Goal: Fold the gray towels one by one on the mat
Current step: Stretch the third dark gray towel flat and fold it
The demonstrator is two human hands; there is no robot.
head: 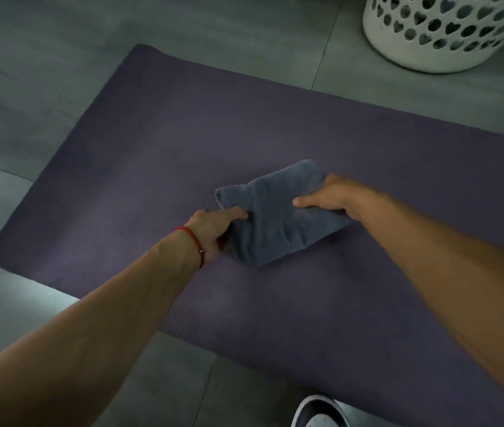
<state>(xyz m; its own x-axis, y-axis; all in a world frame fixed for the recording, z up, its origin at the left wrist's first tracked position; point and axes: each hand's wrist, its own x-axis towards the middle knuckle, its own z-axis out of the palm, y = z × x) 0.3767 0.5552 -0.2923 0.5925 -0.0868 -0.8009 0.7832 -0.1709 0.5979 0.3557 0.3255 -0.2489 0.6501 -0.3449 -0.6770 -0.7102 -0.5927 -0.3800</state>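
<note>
Two bare forearms enter from bottom corners of frame, no sleeves visible on either. Left hand bare, no rings seen. Thin red string bracelet circles left wrist, small dark bead or clasp on its lower side. Right hand bare, wrist unadorned. Toe of shoe at bottom edge: white upper, dark trim along rim. Slight motion blur softens finer detail.

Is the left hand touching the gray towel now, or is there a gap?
Touching. In the head view the left hand grips the gray towel at its left edge, thumb lying on the cloth, no gap visible.
</note>
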